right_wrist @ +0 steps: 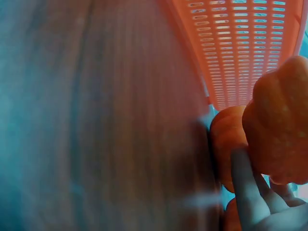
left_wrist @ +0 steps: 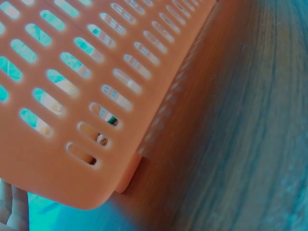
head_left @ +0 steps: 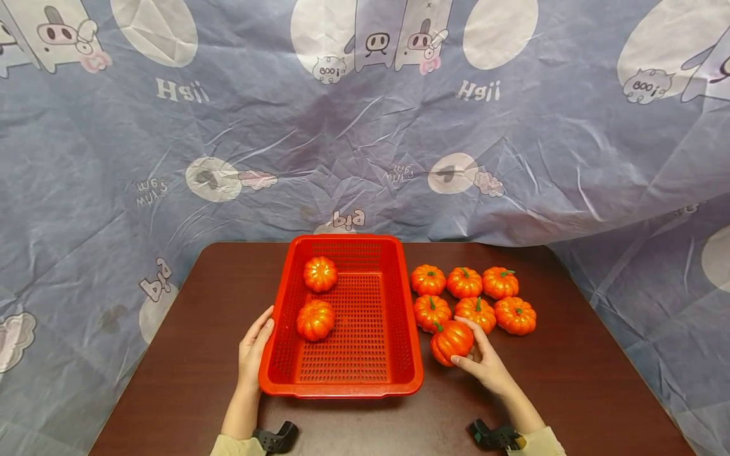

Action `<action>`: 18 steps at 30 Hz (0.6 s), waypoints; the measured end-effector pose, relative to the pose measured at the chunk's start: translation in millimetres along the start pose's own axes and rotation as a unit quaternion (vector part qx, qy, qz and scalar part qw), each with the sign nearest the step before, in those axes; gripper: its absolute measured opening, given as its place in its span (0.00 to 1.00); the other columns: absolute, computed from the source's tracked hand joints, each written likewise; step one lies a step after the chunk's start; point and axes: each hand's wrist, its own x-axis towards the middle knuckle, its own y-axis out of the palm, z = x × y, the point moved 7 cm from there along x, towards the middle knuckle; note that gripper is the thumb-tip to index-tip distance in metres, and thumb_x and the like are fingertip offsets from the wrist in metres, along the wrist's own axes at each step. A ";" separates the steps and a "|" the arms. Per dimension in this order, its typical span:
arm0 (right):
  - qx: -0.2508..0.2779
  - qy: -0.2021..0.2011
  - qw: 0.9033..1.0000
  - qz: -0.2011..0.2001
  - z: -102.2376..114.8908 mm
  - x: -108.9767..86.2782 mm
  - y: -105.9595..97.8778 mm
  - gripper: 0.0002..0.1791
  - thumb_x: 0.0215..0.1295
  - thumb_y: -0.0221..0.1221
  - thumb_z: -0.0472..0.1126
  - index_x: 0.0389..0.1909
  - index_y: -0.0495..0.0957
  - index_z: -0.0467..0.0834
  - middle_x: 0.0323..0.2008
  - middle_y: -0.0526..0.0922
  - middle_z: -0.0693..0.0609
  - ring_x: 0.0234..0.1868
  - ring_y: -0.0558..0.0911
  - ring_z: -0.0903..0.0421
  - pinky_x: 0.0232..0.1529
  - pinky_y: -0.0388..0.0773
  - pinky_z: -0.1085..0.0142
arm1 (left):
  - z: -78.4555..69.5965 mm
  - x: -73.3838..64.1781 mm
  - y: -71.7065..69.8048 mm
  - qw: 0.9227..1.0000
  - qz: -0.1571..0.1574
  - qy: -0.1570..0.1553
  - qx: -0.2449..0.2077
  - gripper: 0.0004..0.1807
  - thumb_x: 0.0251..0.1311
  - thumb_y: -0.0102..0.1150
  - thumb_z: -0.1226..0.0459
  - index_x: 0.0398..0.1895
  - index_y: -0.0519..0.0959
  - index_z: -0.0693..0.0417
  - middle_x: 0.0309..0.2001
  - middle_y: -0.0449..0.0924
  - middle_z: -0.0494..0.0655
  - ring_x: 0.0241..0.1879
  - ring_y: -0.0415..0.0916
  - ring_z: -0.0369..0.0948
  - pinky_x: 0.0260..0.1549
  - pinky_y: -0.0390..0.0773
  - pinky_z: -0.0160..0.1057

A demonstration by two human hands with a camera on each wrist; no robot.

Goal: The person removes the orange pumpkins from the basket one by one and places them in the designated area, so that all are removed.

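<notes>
My right hand (head_left: 483,365) grips a small orange pumpkin (head_left: 450,342) with a green stem, thumb on its near side and fingers at its far side. In the right wrist view, that pumpkin (right_wrist: 279,120) hangs beside the fingers (right_wrist: 249,192), overlapping another pumpkin (right_wrist: 228,139). My left hand (head_left: 251,354) rests at the left side of a red plastic basket (head_left: 342,390), fingers fairly straight and tips right at the rim. Two pumpkins (head_left: 316,320) lie in the basket's left half. In the left wrist view, the slotted basket wall (left_wrist: 96,96) hides most of the left hand's fingers (left_wrist: 13,207).
Several more pumpkins (head_left: 464,282) stand in two rows right of the basket, stems mostly up. The brown table (head_left: 576,373) extends to both sides. A blue-grey patterned cloth (head_left: 353,126) hangs behind its far edge. Black wrist bands (head_left: 277,437) are on both wrists.
</notes>
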 end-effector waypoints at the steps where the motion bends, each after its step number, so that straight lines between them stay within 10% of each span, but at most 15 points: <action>1: 0.004 0.001 1.000 0.001 -0.7 -0.4 0.6 0.38 0.56 0.55 0.20 0.66 0.49 0.32 0.60 0.61 0.51 0.46 0.76 0.62 0.37 0.77 0.70 | 0.1 0.2 -0.1 1.000 0.000 0.000 0.001 0.24 0.70 0.47 0.61 0.65 0.65 0.62 0.54 0.75 0.38 0.49 0.75 0.35 0.47 0.75 0.32; 18: -0.069 0.027 0.997 -0.009 -17.8 -7.2 0.2 0.40 0.47 0.68 0.25 0.59 0.57 0.35 0.54 0.71 0.41 0.53 0.73 0.64 0.48 0.72 0.72 | 1.8 0.5 -1.4 1.000 -0.002 -0.006 -0.001 0.23 0.70 0.48 0.61 0.65 0.66 0.60 0.55 0.75 0.38 0.49 0.75 0.36 0.47 0.76 0.33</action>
